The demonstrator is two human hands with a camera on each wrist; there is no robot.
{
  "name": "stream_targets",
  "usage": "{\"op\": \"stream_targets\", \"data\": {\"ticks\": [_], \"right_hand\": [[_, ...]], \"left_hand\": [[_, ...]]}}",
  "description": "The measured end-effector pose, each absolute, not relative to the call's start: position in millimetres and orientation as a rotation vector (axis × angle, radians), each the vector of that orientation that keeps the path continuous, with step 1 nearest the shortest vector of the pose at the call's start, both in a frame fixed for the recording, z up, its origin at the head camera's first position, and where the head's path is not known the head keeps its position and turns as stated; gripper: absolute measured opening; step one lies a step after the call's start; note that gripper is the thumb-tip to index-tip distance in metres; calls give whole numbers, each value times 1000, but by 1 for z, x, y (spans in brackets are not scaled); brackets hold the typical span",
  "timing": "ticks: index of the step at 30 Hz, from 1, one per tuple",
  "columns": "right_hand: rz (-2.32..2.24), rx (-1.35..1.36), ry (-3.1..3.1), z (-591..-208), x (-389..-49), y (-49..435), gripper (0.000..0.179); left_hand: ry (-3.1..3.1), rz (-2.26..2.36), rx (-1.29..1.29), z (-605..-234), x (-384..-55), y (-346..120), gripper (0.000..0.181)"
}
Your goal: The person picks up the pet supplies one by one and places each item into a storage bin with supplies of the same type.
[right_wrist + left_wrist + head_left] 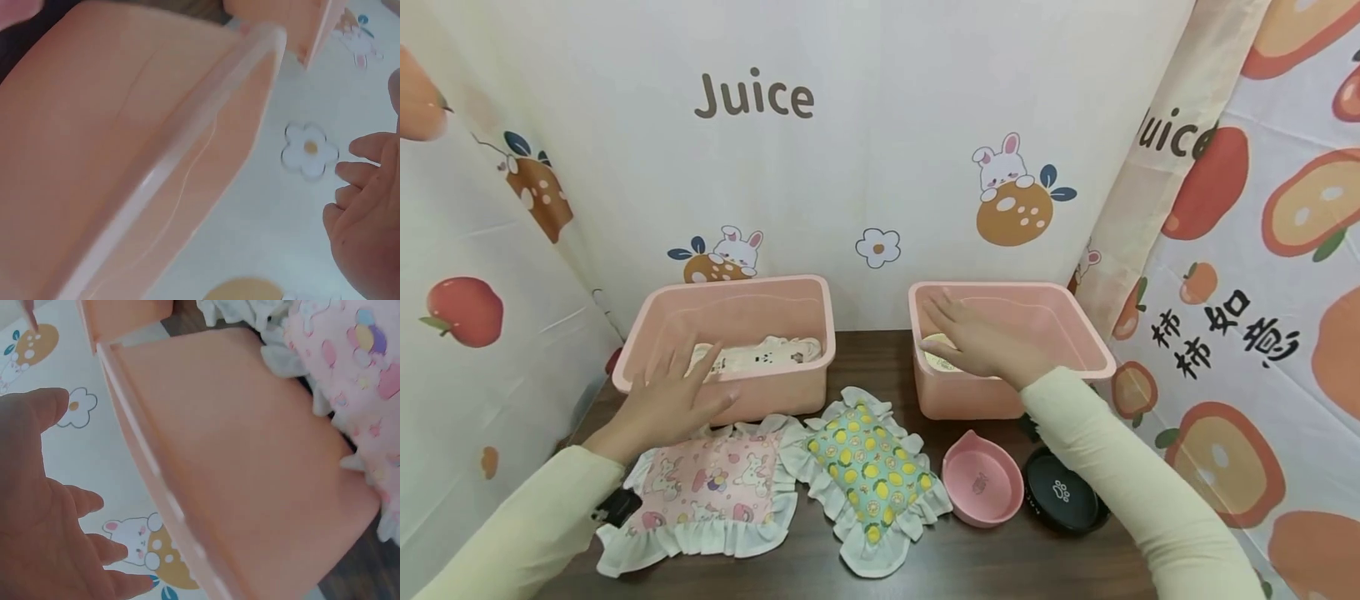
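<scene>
My left hand (670, 404) hovers over the near side of the left pink bin (782, 396), fingers spread and nothing held. In that bin lies a folded white cloth item (763, 357) with a small printed face. Over the right pink bin (970, 402), my right hand (973, 340) is stretched out flat, palm down and holding nothing. It partly hides a pale yellow item (937, 354) inside. Both wrist views show relaxed, empty fingers: the left hand (50, 506) and the right hand (372, 212) are each apart from the bin walls.
In front of the left bin lie a pink ruffled pillow (711, 483) with rabbits and a green lemon-print ruffled pillow (872, 471). A pink bowl (982, 482) and a black paw-print bowl (1060, 492) stand to the right on the dark wooden table (955, 567). Printed curtains (865, 150) surround it.
</scene>
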State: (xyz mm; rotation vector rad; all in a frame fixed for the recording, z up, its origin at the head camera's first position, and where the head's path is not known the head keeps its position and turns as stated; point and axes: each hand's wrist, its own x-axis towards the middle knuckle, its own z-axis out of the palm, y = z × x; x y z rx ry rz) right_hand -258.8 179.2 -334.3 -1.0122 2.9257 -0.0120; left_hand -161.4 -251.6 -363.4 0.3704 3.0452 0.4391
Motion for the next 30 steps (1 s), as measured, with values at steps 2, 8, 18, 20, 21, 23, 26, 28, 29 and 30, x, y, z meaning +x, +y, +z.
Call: {"op": "stream_targets", "data": {"ticks": [2,8,18,20,21,23,26,28,29,30], "right_hand": [[-76,-1022,2901,-338,-264,163,77],[-230,-1027,2834,-355,-275,122,76],[-295,-1245,2776,-391,-286,66,72],[-297,-1247,2777,-397,-285,59,70],[-302,-1245,2776,-400,-285,56,70],[-317,-1233,2777,-404,-285,52,69],[-351,-1243,2779,-410,-286,45,67],[-354,-1241,2777,-412,-286,42,68],[-352,-1242,2780,-413,-287,40,68],[-349,-1239,2782,-414,-287,38,68]], "left_hand": [[3062,422,341,-367,-155,-252,83],[3075,447,286,-379,-135,-256,85],[3160,426,321,-405,-107,-258,87],[3182,446,329,-410,-102,-258,88],[3187,456,328,-412,-100,-257,89],[3189,475,315,-418,-97,-256,88],[3186,479,288,-427,-93,-257,87],[3190,472,279,-434,-90,-257,86],[3197,468,280,-438,-89,-258,86],[3203,468,278,-442,-88,-259,85]]}}
